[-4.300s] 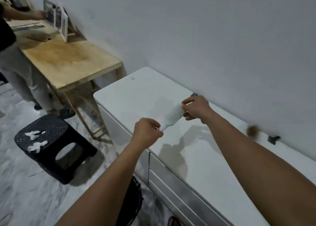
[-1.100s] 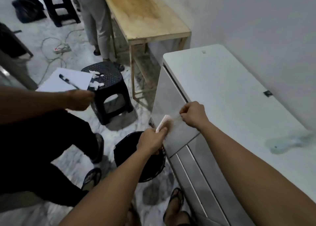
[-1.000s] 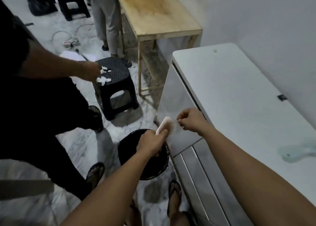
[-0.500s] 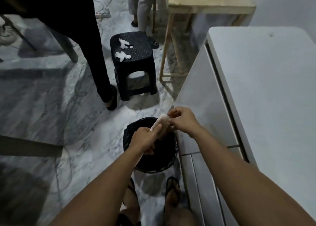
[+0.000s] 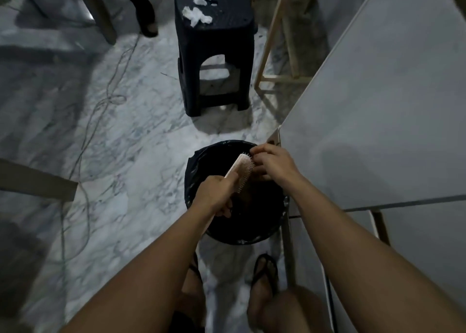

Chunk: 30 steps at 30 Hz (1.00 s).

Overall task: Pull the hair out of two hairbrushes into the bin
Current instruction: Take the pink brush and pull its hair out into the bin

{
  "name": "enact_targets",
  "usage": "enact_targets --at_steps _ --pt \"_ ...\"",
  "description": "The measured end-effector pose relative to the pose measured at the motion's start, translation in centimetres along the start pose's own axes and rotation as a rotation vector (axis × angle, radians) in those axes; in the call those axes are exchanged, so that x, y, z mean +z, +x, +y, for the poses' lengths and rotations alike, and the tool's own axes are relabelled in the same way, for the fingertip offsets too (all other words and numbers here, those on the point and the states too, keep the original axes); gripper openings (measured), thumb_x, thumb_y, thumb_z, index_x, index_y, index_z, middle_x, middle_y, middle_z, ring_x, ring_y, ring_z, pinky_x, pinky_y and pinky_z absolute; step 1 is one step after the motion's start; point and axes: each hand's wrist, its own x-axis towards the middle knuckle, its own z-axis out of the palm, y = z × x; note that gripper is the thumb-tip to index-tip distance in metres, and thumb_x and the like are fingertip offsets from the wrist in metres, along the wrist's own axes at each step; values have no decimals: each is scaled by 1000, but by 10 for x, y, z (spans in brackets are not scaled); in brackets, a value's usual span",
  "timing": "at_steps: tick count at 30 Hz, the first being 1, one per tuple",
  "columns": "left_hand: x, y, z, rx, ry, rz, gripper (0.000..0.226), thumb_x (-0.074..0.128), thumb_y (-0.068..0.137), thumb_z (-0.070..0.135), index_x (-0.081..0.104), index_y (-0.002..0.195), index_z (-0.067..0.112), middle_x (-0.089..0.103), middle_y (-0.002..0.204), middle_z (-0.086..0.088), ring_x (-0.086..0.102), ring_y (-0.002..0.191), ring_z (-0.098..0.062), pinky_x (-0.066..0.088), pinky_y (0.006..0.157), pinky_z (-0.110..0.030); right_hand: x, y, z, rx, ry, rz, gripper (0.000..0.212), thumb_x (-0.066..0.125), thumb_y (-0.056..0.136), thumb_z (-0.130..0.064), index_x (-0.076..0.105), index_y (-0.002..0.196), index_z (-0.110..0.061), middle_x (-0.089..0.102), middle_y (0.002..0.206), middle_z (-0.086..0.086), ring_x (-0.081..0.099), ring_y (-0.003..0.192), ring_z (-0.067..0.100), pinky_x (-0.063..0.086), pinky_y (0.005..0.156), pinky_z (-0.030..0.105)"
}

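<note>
Floor (image 5: 121, 141): grey-white marbled tile, dim light. Thin cable (image 5: 111, 95) trails across it on the left, running from the far edge toward the near left. Wooden legs (image 5: 100, 7) at far left; a second person's dark trouser leg and shoe (image 5: 146, 12) just right of them.

Centre, far: black plastic stool (image 5: 214, 47), white crumpled tissue scraps (image 5: 196, 14) on its seat. Right of it, the pale wooden frame of a table (image 5: 272, 40). Right side: white cabinet (image 5: 383, 100), its top running from the far right corner toward the near edge; drawer fronts below.

Bin (image 5: 201, 178): round, black liner, on the floor against the cabinet's near left corner, beyond the person's sandalled feet (image 5: 264, 272).

Left hand (image 5: 214, 194): fingers curled round the handle of the brush (image 5: 239, 168), held over the bin opening.

Brush: pale, light-coloured back. Long axis diagonal, handle near-left, head pointing far-right and upward. Bristle face turned right, toward the other hand.

Hair (image 5: 252, 181): dark clump in the bristles, just below the head; hard to tell from the dark liner behind it.

Right hand (image 5: 274, 163): fingers bent, tips pinching at the bristle side of the brush head, over the bin's far right rim. Whether hair is between the fingertips cannot be told.
</note>
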Motion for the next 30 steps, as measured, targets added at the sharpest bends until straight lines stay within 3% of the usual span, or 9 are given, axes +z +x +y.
enact_targets --at_steps 3,5,9,13,17,20,24,26,30 --pt "13 13 -26 19 34 16 48 49 92 52 69 86 8 69 60 -10 64 42 -25 43 42 -24 12 7 33 -190 -184 -24 28 73 80 -31 72 108 -25 68 104 -1 66 96 15 55 84 33" --pt "22 20 -39 31 33 27 48 51 91 52 69 86 8 69 59 -9 62 41 -24 43 43 -25 20 11 49 -264 -261 -9 24 76 79 -26 76 103 -21 74 101 -1 68 95 13 54 89 30" --pt "34 21 -56 41 13 55 49 53 92 49 70 86 4 66 56 -9 58 38 -24 42 42 -25 23 13 65 -284 -284 110 11 76 78 -16 79 88 -15 73 80 -3 66 78 8 47 73 13" --pt "36 26 -68 57 11 90 50 54 92 47 69 86 0 64 55 -10 57 37 -26 41 41 -25 18 18 78 -252 -233 186 7 76 78 -12 78 83 -18 67 61 -9 65 61 8 50 68 17" --pt "36 39 -84 69 9 143 51 54 93 47 68 87 -2 64 57 -10 58 39 -28 43 44 -27 14 26 96 -243 -112 360 8 74 79 -12 77 81 -19 67 62 -8 64 56 2 49 64 14" --pt "37 48 -91 44 -1 138 51 54 93 47 67 90 -2 63 56 -11 57 39 -28 41 43 -25 14 30 116 -227 -43 396 10 72 81 -9 76 82 -19 70 68 -4 64 52 -3 50 60 7" --pt "33 58 -74 64 39 126 50 54 93 45 67 93 -3 64 57 -12 54 35 -24 38 40 -22 9 39 123 -205 -117 312 17 69 81 -10 76 93 -21 73 90 1 69 83 13 54 84 26" --pt "33 61 -65 89 70 121 52 54 93 46 67 94 -5 64 59 -12 54 36 -24 37 40 -22 5 44 111 -214 -146 249 31 65 79 -10 71 105 -24 67 102 0 61 100 13 50 89 29" --pt "33 64 -50 112 105 105 53 54 93 48 66 90 -4 63 58 -12 55 38 -27 36 41 -23 9 43 90 -260 -93 10 58 65 74 -15 55 131 -23 58 122 -1 55 114 14 47 95 31"
